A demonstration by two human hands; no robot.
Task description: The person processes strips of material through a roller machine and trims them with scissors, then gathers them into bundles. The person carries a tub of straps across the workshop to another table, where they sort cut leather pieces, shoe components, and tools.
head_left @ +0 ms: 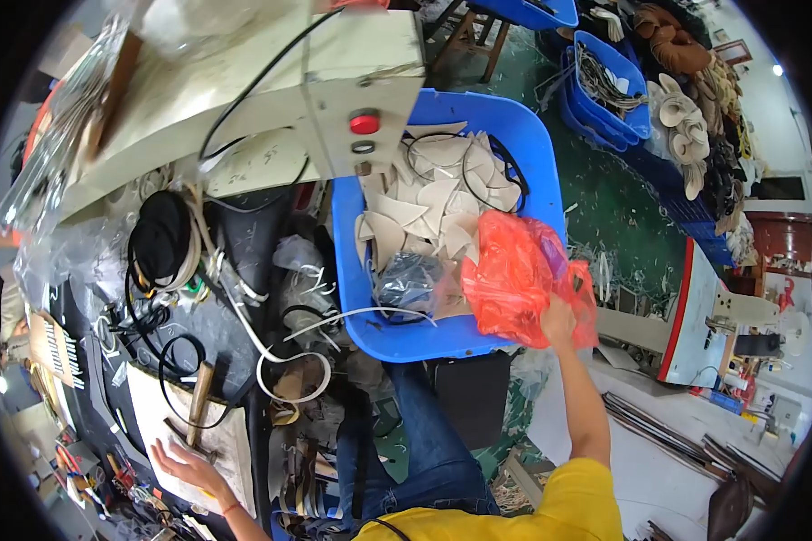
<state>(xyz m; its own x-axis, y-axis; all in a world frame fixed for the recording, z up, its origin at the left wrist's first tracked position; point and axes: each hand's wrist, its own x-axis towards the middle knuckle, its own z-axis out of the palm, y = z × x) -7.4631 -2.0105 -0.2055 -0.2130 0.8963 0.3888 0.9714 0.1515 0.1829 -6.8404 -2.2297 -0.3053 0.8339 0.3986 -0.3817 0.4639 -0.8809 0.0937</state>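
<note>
My right hand grips the side of a crumpled red plastic bag. The bag rests over the right front part of a blue plastic tub. Many cream-coloured cut pieces lie inside the tub, along with a dark plastic-wrapped bundle and black cord. My left hand is open with fingers spread, over a pale board on the bench. Just beyond its fingertips lies a hammer with a wooden handle.
A cream machine housing with a red button stands behind the tub. Coiled black strap and a white strip clutter the bench at left. More blue tubs stand at the back right. A red-edged panel is at right.
</note>
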